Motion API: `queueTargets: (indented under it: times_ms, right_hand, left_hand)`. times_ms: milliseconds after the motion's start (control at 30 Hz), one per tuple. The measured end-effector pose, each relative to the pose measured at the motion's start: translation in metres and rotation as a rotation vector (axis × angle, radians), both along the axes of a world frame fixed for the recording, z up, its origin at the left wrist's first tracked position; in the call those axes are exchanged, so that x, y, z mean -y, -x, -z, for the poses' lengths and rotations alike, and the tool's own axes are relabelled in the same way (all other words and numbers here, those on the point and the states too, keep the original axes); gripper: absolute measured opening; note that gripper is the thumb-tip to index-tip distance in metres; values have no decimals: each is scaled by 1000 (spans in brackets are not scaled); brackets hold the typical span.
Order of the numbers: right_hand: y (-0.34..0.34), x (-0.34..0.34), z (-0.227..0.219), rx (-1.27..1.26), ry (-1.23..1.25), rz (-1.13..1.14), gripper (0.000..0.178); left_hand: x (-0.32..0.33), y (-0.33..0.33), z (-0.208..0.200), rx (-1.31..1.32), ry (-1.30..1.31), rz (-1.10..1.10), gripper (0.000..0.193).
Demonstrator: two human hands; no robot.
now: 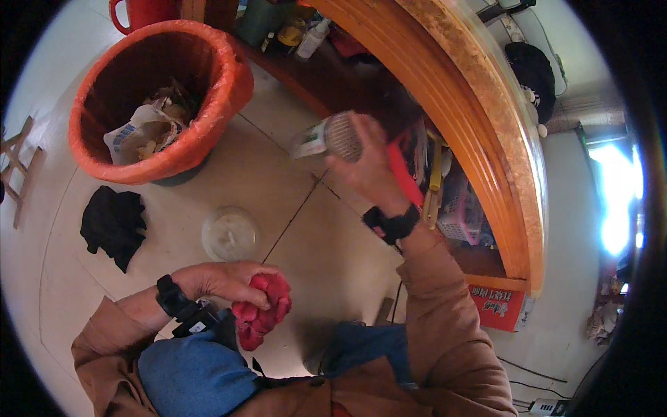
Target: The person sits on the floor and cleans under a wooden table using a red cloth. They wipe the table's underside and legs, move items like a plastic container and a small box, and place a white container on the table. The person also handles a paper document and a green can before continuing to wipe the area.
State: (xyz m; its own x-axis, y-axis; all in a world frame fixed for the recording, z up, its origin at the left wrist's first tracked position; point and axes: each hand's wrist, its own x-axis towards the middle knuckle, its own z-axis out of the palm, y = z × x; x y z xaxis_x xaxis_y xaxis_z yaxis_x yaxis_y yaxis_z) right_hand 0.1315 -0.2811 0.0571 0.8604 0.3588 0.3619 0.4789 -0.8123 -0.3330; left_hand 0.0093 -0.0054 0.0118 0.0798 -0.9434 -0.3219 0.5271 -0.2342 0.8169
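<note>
My left hand [226, 281] is closed around a crumpled red cloth [262, 309], low over the floor near my knee. Held out in front of the cabinet is a clear jar-like container [313, 139] with a label and a dotted, textured end. My right hand [369, 163] grips it from its right side; motion blurs both a little. A round transparent dish or lid [231, 235] lies on the tiles just beyond my left hand. Farther left, a black cloth [113, 226] is spread in a heap on the floor.
An orange-red bin [229, 76] with crumpled rubbish inside stands at the upper left. The curved wooden cabinet [445, 76] fills the right, its open shelf holding a white bottle [314, 38] and a pink-rimmed basket [462, 212]. By its base sits a red box [499, 307].
</note>
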Motion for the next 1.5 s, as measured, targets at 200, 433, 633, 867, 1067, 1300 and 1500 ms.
queueTargets:
  times_ms: [200, 433, 633, 867, 1067, 1300, 1500]
  right_hand:
    - [-40, 58, -27, 88, 131, 254, 75]
    - [-79, 79, -14, 298, 288, 422, 56]
    - [-85, 79, -19, -9, 518, 426, 67]
    - [-68, 72, -17, 103, 336, 435, 66]
    - [-21, 17, -24, 107, 221, 181, 78]
    - [56, -59, -40, -841, -646, -331, 80]
    - [39, -57, -34, -1057, -958, 122, 57]
  left_hand:
    - [-1, -7, -26, -45, 66, -128, 53]
    - [-11, -19, -61, -17, 107, -372, 56]
    - [-16, -32, -74, 4, 132, -595, 53]
    - [-16, -42, -89, 40, 133, -777, 48]
    - [-13, -51, -83, 45, 124, -906, 44]
    - [12, -57, -75, 1, 123, -1021, 53]
    - [-6, -59, -74, -47, 106, -842, 73]
